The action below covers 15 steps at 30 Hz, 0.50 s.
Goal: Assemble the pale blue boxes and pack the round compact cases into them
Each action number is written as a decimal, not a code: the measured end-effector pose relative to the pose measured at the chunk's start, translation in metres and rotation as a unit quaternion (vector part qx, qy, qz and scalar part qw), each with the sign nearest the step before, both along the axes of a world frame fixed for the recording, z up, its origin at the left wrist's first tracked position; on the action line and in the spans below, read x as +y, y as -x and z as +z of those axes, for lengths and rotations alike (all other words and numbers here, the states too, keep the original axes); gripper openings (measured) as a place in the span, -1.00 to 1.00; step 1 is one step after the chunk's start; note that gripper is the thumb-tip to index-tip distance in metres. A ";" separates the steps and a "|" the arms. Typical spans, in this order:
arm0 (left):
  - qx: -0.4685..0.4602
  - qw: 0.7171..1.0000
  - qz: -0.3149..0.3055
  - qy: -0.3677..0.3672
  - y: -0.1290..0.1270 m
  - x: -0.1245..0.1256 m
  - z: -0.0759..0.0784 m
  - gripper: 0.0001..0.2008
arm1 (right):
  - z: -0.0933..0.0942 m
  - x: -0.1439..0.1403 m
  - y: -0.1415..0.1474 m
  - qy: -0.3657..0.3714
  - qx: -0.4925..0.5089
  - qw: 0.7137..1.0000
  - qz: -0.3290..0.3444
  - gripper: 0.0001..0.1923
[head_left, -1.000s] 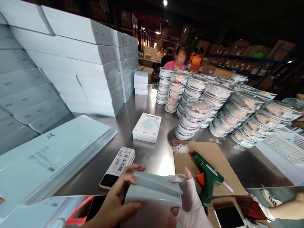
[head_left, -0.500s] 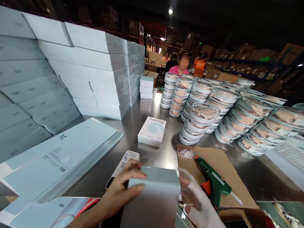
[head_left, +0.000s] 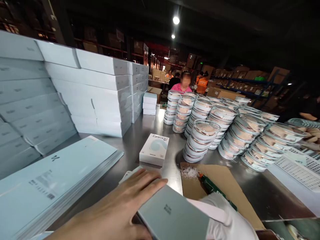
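A pale grey-blue box (head_left: 175, 213) lies at the bottom centre, held between both hands. My bare left hand (head_left: 120, 210) lies flat across its left end, fingers stretched out over the top. My right hand (head_left: 225, 220), in a white glove, grips the box's right side. Just beyond the glove a green glue gun (head_left: 210, 187) rests on a cardboard sheet (head_left: 225, 180) with white crumbs. A small white box (head_left: 154, 149) lies further out on the steel table (head_left: 140, 136).
Flat light-blue cartons (head_left: 50, 173) are piled at the left, with tall stacks of white boxes (head_left: 95, 96) behind. Several stacks of round clear containers (head_left: 220, 130) fill the right. A white perforated tray (head_left: 297, 170) sits at far right. People work in the background.
The box has tipped from upright to lying flat, closer to the camera. My left hand now spreads over its top. The view has tilted upward, hiding the phone-like item under my hand.
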<state>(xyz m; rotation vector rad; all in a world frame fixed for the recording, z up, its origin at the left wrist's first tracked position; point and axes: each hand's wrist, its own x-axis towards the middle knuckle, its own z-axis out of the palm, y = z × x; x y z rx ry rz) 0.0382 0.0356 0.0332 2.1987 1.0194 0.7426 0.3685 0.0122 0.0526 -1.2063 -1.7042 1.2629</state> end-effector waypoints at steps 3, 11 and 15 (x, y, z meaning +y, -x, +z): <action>-0.112 0.983 0.026 0.141 0.005 0.000 -0.007 -0.23 | 0.030 0.043 -0.001 -0.172 -0.099 0.980 -0.004 -0.34; -0.291 0.903 0.073 0.306 0.004 -0.010 -0.046 -0.21 | 0.045 0.214 -0.022 -0.411 -0.313 0.818 -0.253 -0.72; -0.337 0.874 0.120 0.329 0.003 -0.011 -0.050 -0.18 | 0.065 0.228 -0.037 -0.414 -0.262 0.789 -0.371 -0.71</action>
